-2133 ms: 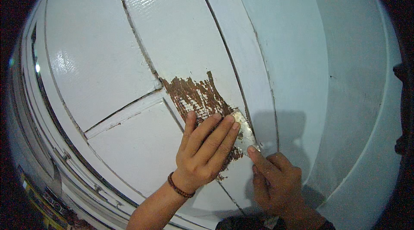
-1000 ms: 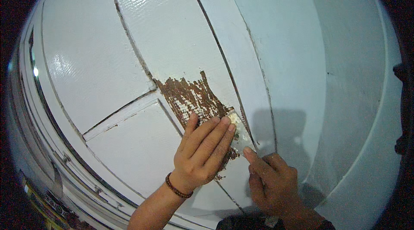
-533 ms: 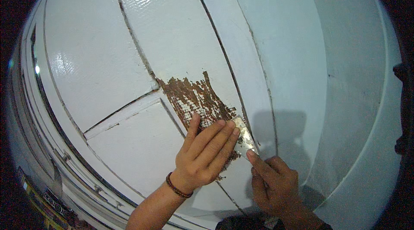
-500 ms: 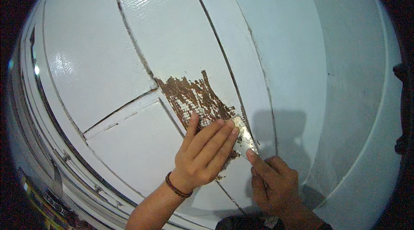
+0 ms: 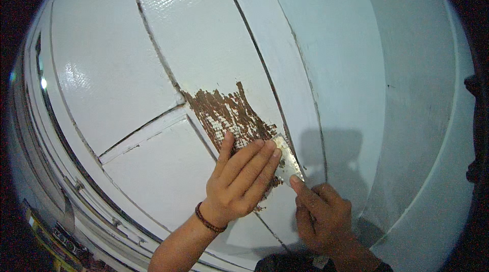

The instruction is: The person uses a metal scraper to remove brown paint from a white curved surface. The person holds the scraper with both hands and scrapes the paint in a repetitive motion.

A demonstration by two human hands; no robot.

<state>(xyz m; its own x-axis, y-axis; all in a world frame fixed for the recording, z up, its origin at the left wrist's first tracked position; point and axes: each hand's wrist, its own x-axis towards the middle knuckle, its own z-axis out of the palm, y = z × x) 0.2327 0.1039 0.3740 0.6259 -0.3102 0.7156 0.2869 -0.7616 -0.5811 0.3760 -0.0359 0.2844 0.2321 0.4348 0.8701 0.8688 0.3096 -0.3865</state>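
Note:
My right hand is closed round the handle end of a metal scraper, its index finger stretched along the blade. The wide blade lies against a white painted door and is speckled with paint bits. Flat beside it is my left hand, fingers extended and the fingertips at the blade's left edge; a brown beaded bracelet circles its wrist. Just above the hands is a stripped patch, where brown wood shows through flecks of white paint. The left hand covers part of this patch.
Dark gaps divide the white panels, and a recessed panel lies left of my left hand. A pale blue wall stands to the right with a shadow on it. Colourful items show at the lower left.
Almost nothing differs. Both hands and the scraper stay in place, with only a very slight shift of the whole view.

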